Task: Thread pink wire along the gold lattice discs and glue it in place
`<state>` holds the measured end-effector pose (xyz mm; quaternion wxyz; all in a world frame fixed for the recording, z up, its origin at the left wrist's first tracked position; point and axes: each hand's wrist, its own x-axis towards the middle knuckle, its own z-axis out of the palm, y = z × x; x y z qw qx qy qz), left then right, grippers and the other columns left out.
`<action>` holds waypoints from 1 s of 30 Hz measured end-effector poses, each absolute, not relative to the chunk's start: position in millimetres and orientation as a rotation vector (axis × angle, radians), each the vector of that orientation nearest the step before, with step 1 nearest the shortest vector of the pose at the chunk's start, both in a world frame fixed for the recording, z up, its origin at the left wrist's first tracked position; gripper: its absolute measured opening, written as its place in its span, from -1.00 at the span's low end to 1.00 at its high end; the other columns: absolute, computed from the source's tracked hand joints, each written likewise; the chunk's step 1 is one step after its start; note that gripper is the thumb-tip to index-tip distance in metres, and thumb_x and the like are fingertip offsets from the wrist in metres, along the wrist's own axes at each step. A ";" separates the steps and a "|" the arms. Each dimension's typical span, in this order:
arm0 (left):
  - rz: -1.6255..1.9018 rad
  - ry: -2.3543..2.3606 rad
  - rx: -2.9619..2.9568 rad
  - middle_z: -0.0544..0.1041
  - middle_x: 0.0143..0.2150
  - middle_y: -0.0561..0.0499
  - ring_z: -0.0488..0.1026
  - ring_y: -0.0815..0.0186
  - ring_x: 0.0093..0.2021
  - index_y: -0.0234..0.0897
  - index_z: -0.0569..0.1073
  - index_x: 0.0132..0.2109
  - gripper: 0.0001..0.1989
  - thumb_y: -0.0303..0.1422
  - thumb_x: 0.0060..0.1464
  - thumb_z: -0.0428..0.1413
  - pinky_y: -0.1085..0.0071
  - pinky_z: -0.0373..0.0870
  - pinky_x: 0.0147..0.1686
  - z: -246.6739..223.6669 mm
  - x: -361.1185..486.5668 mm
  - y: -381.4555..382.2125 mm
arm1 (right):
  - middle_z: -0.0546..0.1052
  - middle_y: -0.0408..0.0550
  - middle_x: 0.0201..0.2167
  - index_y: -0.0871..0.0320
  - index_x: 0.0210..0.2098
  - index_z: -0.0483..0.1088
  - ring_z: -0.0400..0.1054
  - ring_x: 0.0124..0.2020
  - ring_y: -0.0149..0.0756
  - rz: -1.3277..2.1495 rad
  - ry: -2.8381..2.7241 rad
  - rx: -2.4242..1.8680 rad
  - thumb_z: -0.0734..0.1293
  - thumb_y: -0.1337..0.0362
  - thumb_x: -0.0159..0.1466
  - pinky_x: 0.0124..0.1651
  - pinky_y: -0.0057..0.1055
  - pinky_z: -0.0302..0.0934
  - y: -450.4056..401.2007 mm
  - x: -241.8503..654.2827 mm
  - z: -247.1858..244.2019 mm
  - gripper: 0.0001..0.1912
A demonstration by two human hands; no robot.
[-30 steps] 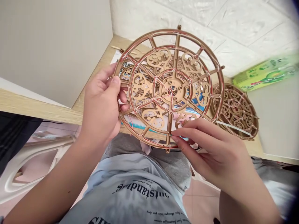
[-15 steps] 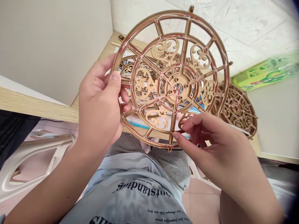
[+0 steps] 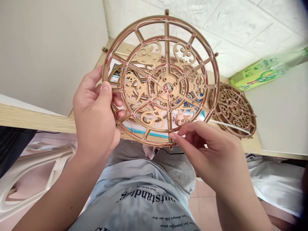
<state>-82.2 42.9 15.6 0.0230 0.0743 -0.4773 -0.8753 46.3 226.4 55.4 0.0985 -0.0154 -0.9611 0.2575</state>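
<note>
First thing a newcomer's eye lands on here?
The large laser-cut wooden filigree wheel, filling the centre of the view, held up at its rim by the left hand. The right hand reaches in at the lower rim. Further right, a second similar wheel lies on the desk.

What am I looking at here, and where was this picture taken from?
There's no machine here, just a person's two bare hands, filmed by a camera worn on their head. It looks forward and down, so their printed T-shirt shows at the bottom. The left hand holds a round wooden wheel by its edge; it has scrollwork and thin red strands running across it. The right hand has its fingertips at the wheel's lower rim. On the pale wooden desk lies a second fretwork wheel, with a white strip nearby. A green package sits further right.
</note>
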 end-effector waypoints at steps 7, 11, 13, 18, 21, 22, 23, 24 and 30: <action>-2.679 -1.454 0.240 0.33 -0.44 0.06 0.21 0.44 -0.51 -0.31 0.56 0.16 -0.63 -0.60 0.35 0.00 0.58 0.14 -0.67 9.8 -85.8 42.5 | 0.39 -0.17 -0.41 0.04 -0.17 0.51 0.27 -0.43 -0.37 1.177 -2.261 -0.748 0.58 0.19 0.32 -0.44 -0.41 0.16 224.0 69.8 50.5 -0.80; -2.687 -1.522 0.262 0.30 -0.41 0.05 0.24 0.44 -0.47 -0.18 0.62 0.10 -0.68 -0.56 0.35 0.09 0.58 0.22 -0.62 12.8 -81.0 37.9 | 0.49 -0.13 -0.17 0.01 -0.03 0.38 0.48 -0.22 -0.29 1.655 -1.825 -0.913 0.67 0.21 0.09 -0.35 -0.43 0.45 225.3 68.1 32.1 -0.44; -2.685 -1.535 0.253 0.31 -0.37 0.03 0.26 0.44 -0.44 -0.13 0.63 0.05 -0.70 -0.55 0.36 0.11 0.58 0.24 -0.60 15.6 -76.8 37.8 | 0.56 -0.08 -0.08 0.03 0.05 0.37 0.54 -0.16 -0.25 1.908 -1.739 -0.931 0.65 0.22 0.08 -0.27 -0.38 0.53 222.8 62.1 27.6 -0.38; -2.658 -1.494 0.178 0.39 -0.23 0.01 0.26 0.46 -0.40 -0.11 0.61 0.01 -0.69 -0.55 0.42 0.03 0.57 0.27 -0.59 22.7 -61.9 44.7 | 0.57 -0.12 -0.27 0.10 -0.07 0.41 0.51 -0.28 -0.29 2.156 -1.618 -0.877 0.59 0.26 0.14 -0.23 -0.34 0.51 210.3 45.9 30.5 -0.57; -2.685 -1.453 0.118 0.47 -0.18 0.03 0.30 0.47 -0.39 -0.12 0.55 0.11 -0.67 -0.55 0.46 -0.02 0.57 0.32 -0.57 21.9 -56.6 47.2 | 0.60 -0.09 -0.23 0.11 -0.14 0.47 0.51 -0.26 -0.28 2.166 -1.539 -0.873 0.60 0.32 0.12 -0.19 -0.32 0.51 206.2 41.7 31.2 -0.64; -2.693 -1.413 0.098 0.50 -0.17 0.02 0.30 0.48 -0.41 -0.15 0.52 0.14 -0.66 -0.56 0.46 -0.05 0.57 0.30 -0.59 20.7 -56.2 47.3 | 0.61 -0.08 -0.22 0.12 -0.18 0.50 0.51 -0.25 -0.28 2.166 -1.536 -0.866 0.60 0.33 0.12 -0.20 -0.34 0.50 205.8 41.3 30.9 -0.68; -2.702 -1.381 0.083 0.52 -0.17 0.02 0.31 0.47 -0.43 -0.18 0.50 0.17 -0.65 -0.58 0.45 -0.06 0.57 0.28 -0.60 19.3 -56.4 47.1 | 0.61 -0.08 -0.23 0.12 -0.20 0.52 0.51 -0.25 -0.28 2.163 -1.537 -0.860 0.59 0.35 0.11 -0.22 -0.36 0.49 205.7 41.1 30.5 -0.71; -2.707 -1.358 0.071 0.52 -0.18 0.01 0.31 0.47 -0.44 -0.20 0.48 0.18 -0.65 -0.59 0.44 -0.06 0.56 0.26 -0.61 17.8 -56.8 46.7 | 0.60 -0.09 -0.25 0.12 -0.22 0.54 0.50 -0.27 -0.29 2.161 -1.538 -0.859 0.59 0.36 0.11 -0.25 -0.38 0.48 205.7 41.0 30.1 -0.74; -2.683 -1.381 0.012 0.49 -0.23 0.03 0.30 0.44 -0.44 -0.21 0.45 0.20 -0.63 -0.61 0.42 -0.07 0.55 0.30 -0.59 14.4 -55.7 47.0 | 0.58 -0.10 -0.27 0.09 -0.25 0.56 0.47 -0.29 -0.29 2.183 -1.488 -0.860 0.53 0.40 0.10 -0.27 -0.36 0.45 203.5 38.2 27.3 -0.78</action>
